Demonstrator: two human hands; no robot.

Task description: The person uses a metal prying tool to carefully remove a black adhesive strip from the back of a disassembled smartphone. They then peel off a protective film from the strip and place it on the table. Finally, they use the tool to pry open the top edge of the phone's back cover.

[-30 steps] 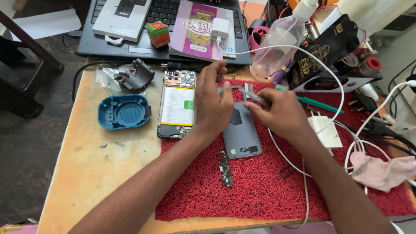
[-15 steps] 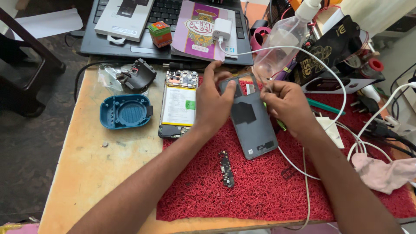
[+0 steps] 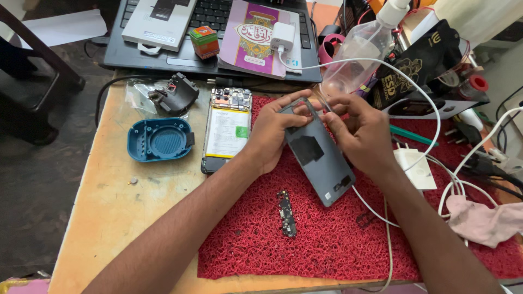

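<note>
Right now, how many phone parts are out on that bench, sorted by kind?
Grey phone back cover, held by the left hand and right hand: 1
Opened phone body with its battery showing: 1
Small dark circuit strip on the red mat: 1
Total: 3

A blue round housing [image 3: 159, 139] lies beside an opened phone [image 3: 227, 128]; a small, possibly circuit strip [image 3: 286, 213] on red mat [image 3: 327, 245]
</note>
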